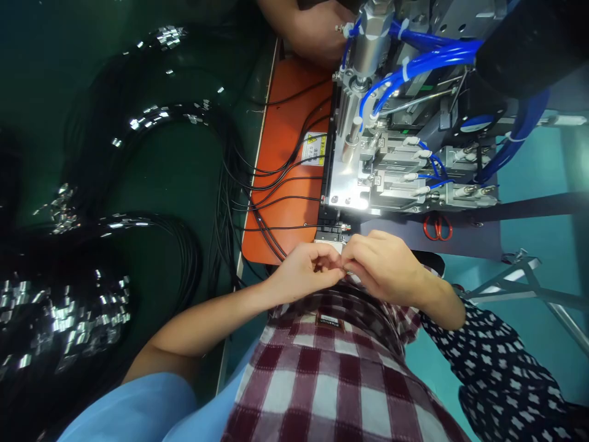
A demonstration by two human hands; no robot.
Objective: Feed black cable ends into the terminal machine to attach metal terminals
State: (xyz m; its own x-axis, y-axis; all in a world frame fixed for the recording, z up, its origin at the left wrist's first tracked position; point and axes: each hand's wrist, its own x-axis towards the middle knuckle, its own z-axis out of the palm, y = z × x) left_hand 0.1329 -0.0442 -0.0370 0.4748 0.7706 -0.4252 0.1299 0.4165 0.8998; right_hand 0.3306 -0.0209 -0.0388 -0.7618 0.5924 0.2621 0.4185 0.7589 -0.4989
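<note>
My left hand (309, 270) is closed in a pinch in front of the machine's near edge, its fingertips meeting those of my right hand. My right hand (384, 265) is also pinched, its back turned up. A small shiny bit shows between the fingertips, too small and too covered to name. Just beyond the hands is the end of a dark metal rail (328, 232). A black cable (285, 228) with a silver tip lies across it. More black cables (280, 175) run over the orange board (262, 239) into the machine (352, 184).
Large bundles of black cables (184, 258) with shiny ends lie on the dark green table (142, 166) to the left. Blue air hoses (432, 58) cross the machine. Red-handled scissors (437, 228) lie to the right. Another person's hand (322, 31) is at the machine's far side.
</note>
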